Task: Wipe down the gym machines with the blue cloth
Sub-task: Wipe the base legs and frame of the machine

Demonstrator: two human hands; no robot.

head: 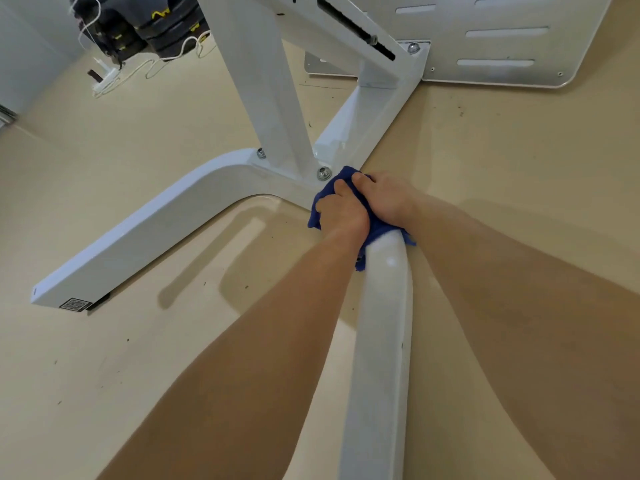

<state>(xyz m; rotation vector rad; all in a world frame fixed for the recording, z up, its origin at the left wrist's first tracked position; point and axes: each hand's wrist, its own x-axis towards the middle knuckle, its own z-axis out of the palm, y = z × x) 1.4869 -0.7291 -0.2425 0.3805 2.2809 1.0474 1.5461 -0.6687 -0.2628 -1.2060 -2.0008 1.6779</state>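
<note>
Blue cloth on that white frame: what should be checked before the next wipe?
1. Grip: the left hand and right hand both hold the blue cloth: ok.
2. Contact: cloth lies against the white frame tube: ok.
3. Path: tube toward the camera free of obstacles: ok.
4. Coverage: the bolt beside the cloth already wiped: cannot tell.
5. Cloth clean enough: cannot tell.

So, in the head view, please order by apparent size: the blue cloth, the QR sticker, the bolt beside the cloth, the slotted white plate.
1. slotted white plate
2. blue cloth, partly covered
3. QR sticker
4. bolt, only slightly smaller than the sticker
</note>
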